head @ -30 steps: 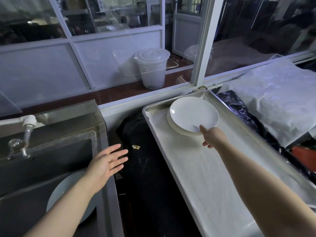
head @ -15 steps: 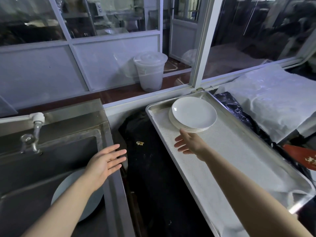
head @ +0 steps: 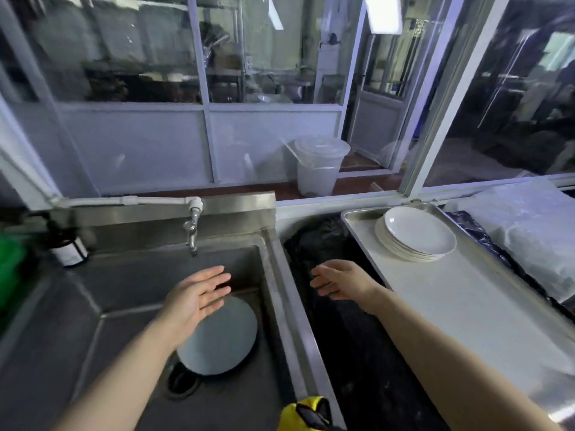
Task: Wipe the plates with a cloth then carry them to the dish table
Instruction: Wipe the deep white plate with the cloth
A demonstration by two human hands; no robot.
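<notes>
1. Your left hand (head: 199, 293) sits centre-left of the frame, over the sink (head: 130, 293), fingers straight and spread, grasping nothing
2. Your right hand (head: 340, 279) sits centre frame, over the dark gap (head: 351, 353) between sink and tray, fingers loosely extended, released, nothing in it
3. Both hands are near each other, not touching, palms roughly facing inward
4. One plate (head: 224, 340) lies flat in the sink basin, lower centre, just below your left hand and partly hidden by it; its near edge overlaps the drain (head: 180, 382)
5. Plate stack (head: 415, 233) is on the tray (head: 466, 306), upper right of centre, at the tray's far end; well apart from your right hand
6. Tray has a pale liner, runs from right of centre down to the lower right corner
7. Tap (head: 193, 227) hangs over the sink's back edge, above your left hand
8. Bottle (head: 70, 248) with a white label stands on the sink ledge, left edge of frame; something green just left of it, too blurred to identify
9. Lidded bucket (head: 319, 166) sits behind the glass, upper centre
10. White sheet (head: 535, 231) covers something at the right edge, next to the tray
11. Yellow-black item (head: 306, 413) at bottom centre on the sink rim; can't tell what it is
</notes>
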